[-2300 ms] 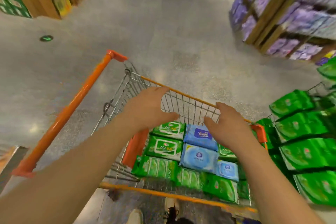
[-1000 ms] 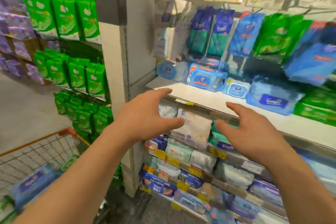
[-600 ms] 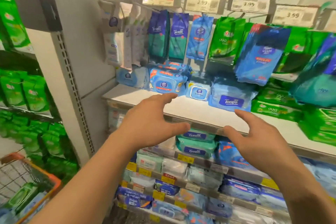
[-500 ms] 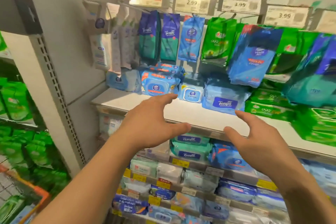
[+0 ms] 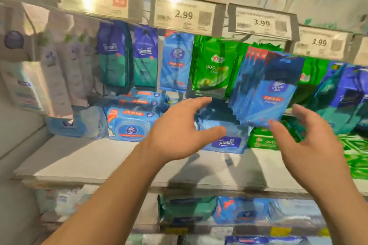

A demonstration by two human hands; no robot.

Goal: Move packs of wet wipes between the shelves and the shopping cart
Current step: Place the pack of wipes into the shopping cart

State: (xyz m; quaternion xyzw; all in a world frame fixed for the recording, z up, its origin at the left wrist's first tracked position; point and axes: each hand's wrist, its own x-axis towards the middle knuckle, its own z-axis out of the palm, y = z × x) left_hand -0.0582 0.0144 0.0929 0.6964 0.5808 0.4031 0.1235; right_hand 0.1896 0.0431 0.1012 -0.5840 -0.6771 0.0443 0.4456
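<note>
Blue hanging wipes packs (image 5: 264, 93) above white shelf (image 5: 99, 157), left hand (image 5: 177, 135) and right hand (image 5: 310, 145) fingers spread, holding nothing

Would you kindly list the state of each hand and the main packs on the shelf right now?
Left hand: open, holding nothing, raised over the shelf.
Right hand: open, holding nothing, below the hanging blue packs.
Hanging blue packs: on a hook, untouched.
Tempo pack: lying on the shelf, sealed.
Lidded blue pack: lying on the shelf, lid closed.
</note>
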